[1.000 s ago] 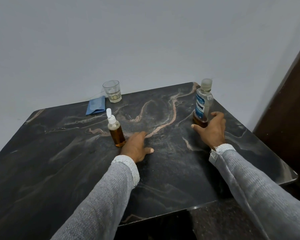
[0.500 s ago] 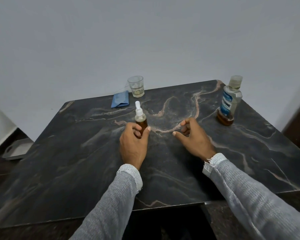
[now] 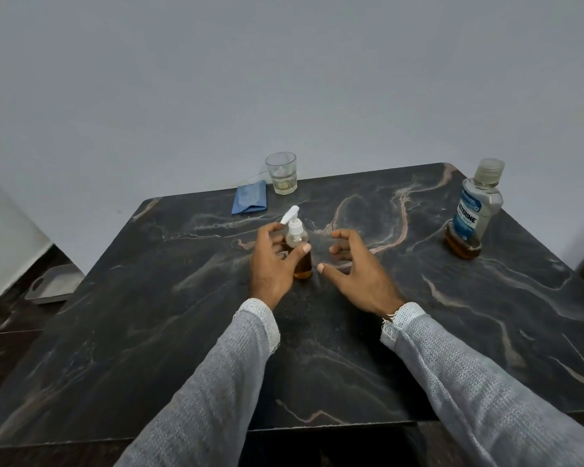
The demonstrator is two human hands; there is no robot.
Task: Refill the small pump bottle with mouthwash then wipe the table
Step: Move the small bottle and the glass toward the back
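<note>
Two hands over dark marble-patterned table (image 3: 351, 348). Left hand (image 3: 271, 264) grips one small clear pump bottle of amber liquid, white pump head (image 3: 297, 246), standing upright at table centre. Right hand (image 3: 356, 267) just beside it, fingers loosely curled, holding nothing. Farther right: one clear mouthwash bottle, blue label (image 3: 471, 214). Far edge: one folded blue cloth (image 3: 250, 198), one clear drinking glass (image 3: 281, 172).

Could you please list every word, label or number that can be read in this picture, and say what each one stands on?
"LISTERINE": white letters on the blue label of the clear plastic mouthwash bottle at the table's far right.
The smaller print on that same label is too blurred to read.
White-topped amber small pump bottle, clear drinking glass, folded blue cloth: no readable text.
</note>
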